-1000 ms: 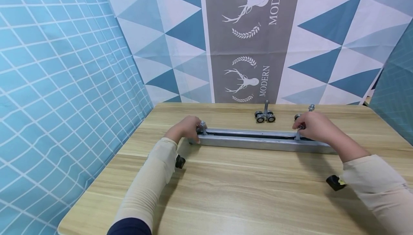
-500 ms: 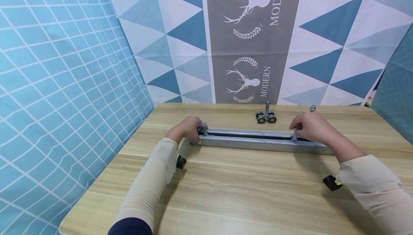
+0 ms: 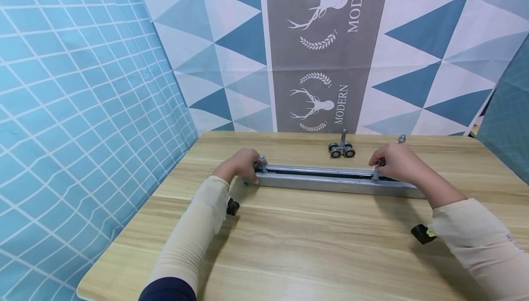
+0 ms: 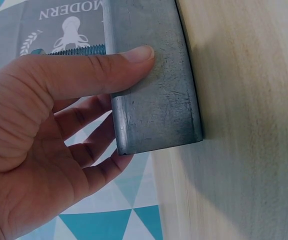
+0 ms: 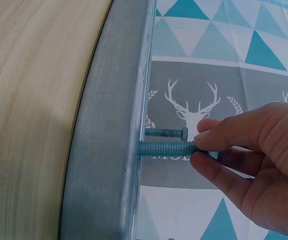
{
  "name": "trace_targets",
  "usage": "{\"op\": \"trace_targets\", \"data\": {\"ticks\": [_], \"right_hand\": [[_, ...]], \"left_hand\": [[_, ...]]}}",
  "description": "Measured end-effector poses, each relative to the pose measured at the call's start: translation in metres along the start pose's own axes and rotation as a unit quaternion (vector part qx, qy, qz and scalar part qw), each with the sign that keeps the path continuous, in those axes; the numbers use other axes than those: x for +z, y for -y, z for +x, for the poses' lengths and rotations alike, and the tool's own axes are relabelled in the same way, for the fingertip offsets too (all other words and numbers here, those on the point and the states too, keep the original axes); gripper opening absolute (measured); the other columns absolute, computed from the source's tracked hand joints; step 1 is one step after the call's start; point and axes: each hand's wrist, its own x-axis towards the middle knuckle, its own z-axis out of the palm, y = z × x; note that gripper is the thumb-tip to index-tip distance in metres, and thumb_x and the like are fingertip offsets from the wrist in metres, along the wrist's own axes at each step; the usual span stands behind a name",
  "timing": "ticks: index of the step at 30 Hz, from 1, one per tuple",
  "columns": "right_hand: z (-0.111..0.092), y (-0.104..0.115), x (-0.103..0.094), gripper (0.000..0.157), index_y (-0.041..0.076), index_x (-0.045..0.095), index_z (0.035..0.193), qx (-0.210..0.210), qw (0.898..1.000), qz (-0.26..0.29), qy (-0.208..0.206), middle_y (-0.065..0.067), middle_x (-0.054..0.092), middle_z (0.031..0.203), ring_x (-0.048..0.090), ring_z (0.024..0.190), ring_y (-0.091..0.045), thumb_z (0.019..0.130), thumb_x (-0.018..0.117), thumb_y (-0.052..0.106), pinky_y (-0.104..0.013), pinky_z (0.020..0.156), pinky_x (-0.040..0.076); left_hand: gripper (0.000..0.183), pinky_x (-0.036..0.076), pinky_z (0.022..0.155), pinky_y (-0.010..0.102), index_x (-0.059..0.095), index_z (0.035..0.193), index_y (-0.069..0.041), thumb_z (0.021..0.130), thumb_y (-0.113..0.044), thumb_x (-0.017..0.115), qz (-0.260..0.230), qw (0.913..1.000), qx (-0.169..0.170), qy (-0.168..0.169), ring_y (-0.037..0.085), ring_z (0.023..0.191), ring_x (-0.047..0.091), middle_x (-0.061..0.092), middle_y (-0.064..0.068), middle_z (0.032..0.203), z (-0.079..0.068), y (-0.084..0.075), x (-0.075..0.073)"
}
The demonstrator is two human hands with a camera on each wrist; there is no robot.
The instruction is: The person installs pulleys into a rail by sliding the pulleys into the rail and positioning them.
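Note:
A long grey metal rail [image 3: 322, 183] with an open slot along its top lies across the wooden table. My left hand [image 3: 244, 163] grips its left end, thumb flat on the near face and fingers behind, as the left wrist view shows. Beside that hand, a threaded bolt [image 3: 262, 163] stands up out of the slot. My right hand [image 3: 397, 161] pinches the top of another threaded bolt [image 5: 164, 149] between thumb and fingertips; this bolt also rises from the slot, farther right. Whatever sits below the bolts is hidden inside the rail.
Behind the rail stands a small roller trolley [image 3: 341, 150] with wheels and an upright bolt. Another bolt tip [image 3: 402, 139] shows behind my right hand. A patterned cloth [image 3: 314, 53] hangs at the table's back edge, and a blue checked sheet [image 3: 82, 108] at the left.
My right hand has slid a little to the left along the rail, with the bolt it pinches. The left hand keeps its grip on the rail's end.

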Motion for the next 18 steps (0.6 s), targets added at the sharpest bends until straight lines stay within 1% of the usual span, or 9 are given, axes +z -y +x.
{"op": "trace_targets", "data": {"ticks": [6,13,18], "right_hand": [[0.0026,0.0032,0.0014,0.015,0.001,0.076,0.085,0.0,1.0,0.005,-0.004,-0.009,0.07,0.083,0.058,0.068,-0.016,0.077,0.066,-0.008,-0.041,0.062,0.051],[0.0047,0.0054,0.003,0.016,0.002,0.076,0.085,-0.007,1.0,0.007,-0.004,-0.01,0.071,0.084,0.058,0.067,-0.015,0.078,0.066,-0.008,-0.039,0.061,0.05],[0.0068,0.008,0.0038,0.017,0.002,0.076,0.086,-0.004,1.0,0.015,0.001,-0.01,0.071,0.086,0.058,0.067,-0.014,0.078,0.065,-0.008,-0.038,0.06,0.048]], "left_hand": [[0.053,0.05,0.079,0.033,0.074,0.112,-0.014,0.062,-0.011,0.092,-0.003,1.0,-0.003,0.001,0.016,0.084,0.056,0.067,0.0,0.098,-0.0002,-0.0001,-0.0001],[0.044,0.046,0.066,0.033,0.073,0.1,-0.009,0.061,-0.014,0.092,0.007,0.9999,0.011,-0.002,0.017,0.073,0.051,0.062,0.0,0.081,0.0001,0.0011,-0.0001],[0.044,0.047,0.069,0.033,0.073,0.101,-0.01,0.061,-0.014,0.092,0.007,0.9999,0.011,-0.002,0.017,0.076,0.053,0.063,0.0,0.084,0.0002,0.0017,-0.0005]]}}
